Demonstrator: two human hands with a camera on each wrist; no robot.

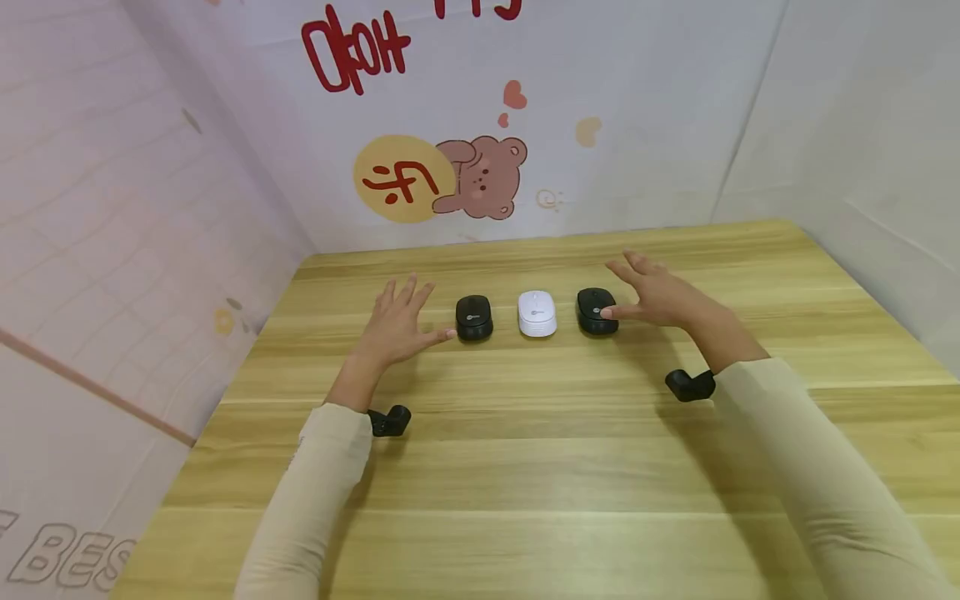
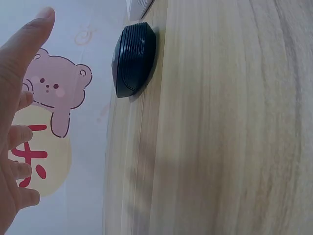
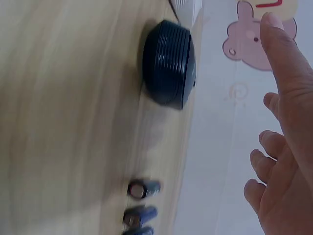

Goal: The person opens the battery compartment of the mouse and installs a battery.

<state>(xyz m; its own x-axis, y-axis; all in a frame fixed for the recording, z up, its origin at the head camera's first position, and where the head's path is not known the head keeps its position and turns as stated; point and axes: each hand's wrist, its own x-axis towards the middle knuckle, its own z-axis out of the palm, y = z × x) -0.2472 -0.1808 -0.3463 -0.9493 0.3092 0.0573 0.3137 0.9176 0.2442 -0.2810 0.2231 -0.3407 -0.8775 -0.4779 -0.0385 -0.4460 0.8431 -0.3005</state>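
Note:
Three computer mice sit in a row on the wooden table: a left black mouse [image 1: 474, 317], a white mouse [image 1: 537, 313] and a right black mouse [image 1: 597, 312]. My left hand [image 1: 395, 329] hovers left of the row, fingers spread, its thumb pointing at the left black mouse. In the left wrist view that mouse [image 2: 134, 59] stands apart from the thumb. Over the right side is my right hand [image 1: 656, 293], fingers spread and holding nothing; its thumb overlaps the right black mouse in the head view. The right wrist view shows this mouse [image 3: 169, 64] below the thumb.
In the right wrist view, small battery-like cylinders [image 3: 144, 189] lie on the table to the right of the mice; the right hand hides them from the head view. A printed white cloth [image 1: 637, 167] hangs behind the table [image 1: 525, 467]. Black wrist mounts [image 1: 390, 421] jut from both sleeves.

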